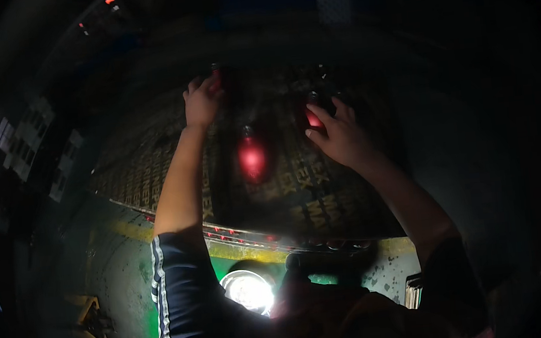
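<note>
Over a dark board [235, 208] my left hand [201, 104] reaches to the far side, fingers closed at the side of a red, bottle-shaped object [217, 76] with a dark neck. To the right, my right hand [345, 135] has its fingers spread and curved. Its forefinger and thumb are at a second red, bottle-shaped object [315, 118], partly hidden behind the fingers. Between my forearms, nearer to me, a third red, bottle-shaped object [252, 158] glows in the light, its dark neck pointing away. Dim light hides the exact finger contact.
A bright round lamp [248, 291] shines below the board's near edge. Pale repeated lettering covers the board. Small red items [238, 236] line its front edge. Yellow markings [93, 323] are on the green and grey floor at left. A flat stack [413, 292] stands at lower right.
</note>
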Demonstrator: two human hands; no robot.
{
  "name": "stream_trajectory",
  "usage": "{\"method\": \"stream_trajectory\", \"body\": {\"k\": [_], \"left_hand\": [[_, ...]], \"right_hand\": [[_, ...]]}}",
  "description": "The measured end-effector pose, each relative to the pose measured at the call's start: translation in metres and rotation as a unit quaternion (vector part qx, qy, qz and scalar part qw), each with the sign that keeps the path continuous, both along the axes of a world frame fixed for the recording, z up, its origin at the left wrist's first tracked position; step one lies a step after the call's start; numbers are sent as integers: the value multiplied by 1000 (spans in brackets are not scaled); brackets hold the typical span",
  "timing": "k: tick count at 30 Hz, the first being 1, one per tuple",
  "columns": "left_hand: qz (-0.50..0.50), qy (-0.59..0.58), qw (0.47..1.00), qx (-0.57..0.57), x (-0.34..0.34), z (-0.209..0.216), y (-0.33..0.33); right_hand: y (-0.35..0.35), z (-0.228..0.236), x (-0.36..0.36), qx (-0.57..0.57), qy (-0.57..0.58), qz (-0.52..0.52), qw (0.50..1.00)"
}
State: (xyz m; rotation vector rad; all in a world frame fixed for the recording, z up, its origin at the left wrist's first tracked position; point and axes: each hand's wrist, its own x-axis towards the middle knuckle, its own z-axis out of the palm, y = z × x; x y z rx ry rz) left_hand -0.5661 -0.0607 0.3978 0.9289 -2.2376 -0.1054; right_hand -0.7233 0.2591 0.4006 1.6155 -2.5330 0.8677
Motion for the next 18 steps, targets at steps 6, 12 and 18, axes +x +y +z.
{"method": "stream_trajectory", "body": {"k": [6, 12, 18], "left_hand": [[-3, -47, 995, 88, -60, -30, -77], [-45, 14, 997, 62, -44, -39, -68], [-62, 198, 974, 87, 67, -34, 2]], "right_hand": [[-47, -16, -18, 46, -32, -48, 997], [-43, -26, -29, -14, -63, -87, 994], [1, -52, -47, -257, -135, -29, 956]]}}
